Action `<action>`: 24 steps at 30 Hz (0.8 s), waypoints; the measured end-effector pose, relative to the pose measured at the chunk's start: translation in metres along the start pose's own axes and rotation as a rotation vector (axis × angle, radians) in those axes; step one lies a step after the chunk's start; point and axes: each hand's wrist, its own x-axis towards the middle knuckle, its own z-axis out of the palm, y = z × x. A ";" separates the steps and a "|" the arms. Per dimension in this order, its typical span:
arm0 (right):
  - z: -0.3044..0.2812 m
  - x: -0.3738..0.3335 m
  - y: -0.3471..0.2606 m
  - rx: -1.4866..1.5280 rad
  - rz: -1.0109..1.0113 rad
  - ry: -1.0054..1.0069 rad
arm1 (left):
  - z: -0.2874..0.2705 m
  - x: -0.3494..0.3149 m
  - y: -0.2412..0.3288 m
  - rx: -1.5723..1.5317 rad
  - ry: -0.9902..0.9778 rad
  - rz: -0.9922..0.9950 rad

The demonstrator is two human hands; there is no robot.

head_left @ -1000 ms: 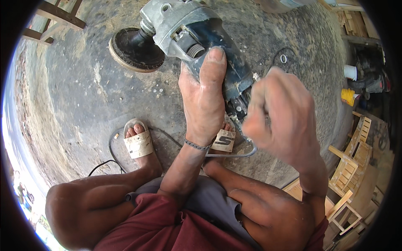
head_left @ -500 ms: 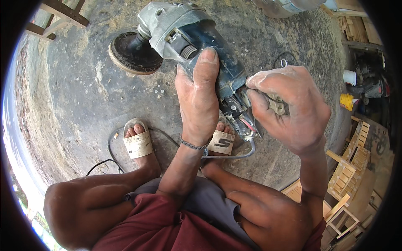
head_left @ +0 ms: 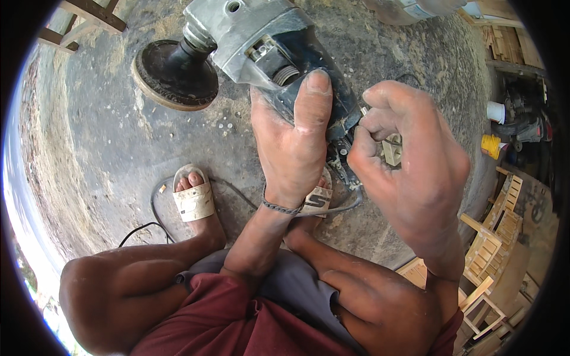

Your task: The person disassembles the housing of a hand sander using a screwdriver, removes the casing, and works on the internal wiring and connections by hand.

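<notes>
My left hand [head_left: 291, 139] is wrapped round the dark blue body of an angle grinder [head_left: 297, 50], thumb on top. The grey metal gear head is toward the far left, with a round black pad [head_left: 178, 76] mounted on it. The grinder's rear end lacks its cover, so wiring and a small spring [head_left: 343, 144] show. Beside that end my right hand [head_left: 415, 148] is closed, its fingers pinched at a small pale piece [head_left: 364, 111] too small to name. The grinder's cord [head_left: 338, 209] runs from its rear across behind my left wrist.
My sandaled feet [head_left: 195, 200] rest on the rough concrete floor [head_left: 136, 130]. An off-white block-shaped thing [head_left: 392, 151] lies beyond my right hand. Wooden frames [head_left: 490, 249], a yellow tub [head_left: 490, 145] and a white cup [head_left: 496, 112] stand at the right. Wooden legs [head_left: 92, 18] show far left.
My left hand has tilted the grinder, and its head and pad have shifted left and closer. My right fingers have drawn slightly off the body's rear, and a pale piece now shows there.
</notes>
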 end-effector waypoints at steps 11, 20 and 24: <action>0.003 -0.004 0.002 0.033 0.093 -0.003 | 0.004 -0.001 -0.001 0.001 -0.032 0.069; 0.006 -0.012 0.005 -0.016 -0.003 0.034 | 0.004 -0.001 -0.006 -0.021 -0.027 -0.031; -0.001 -0.020 -0.002 0.147 0.123 -0.052 | -0.004 0.008 -0.009 -0.022 -0.067 -0.010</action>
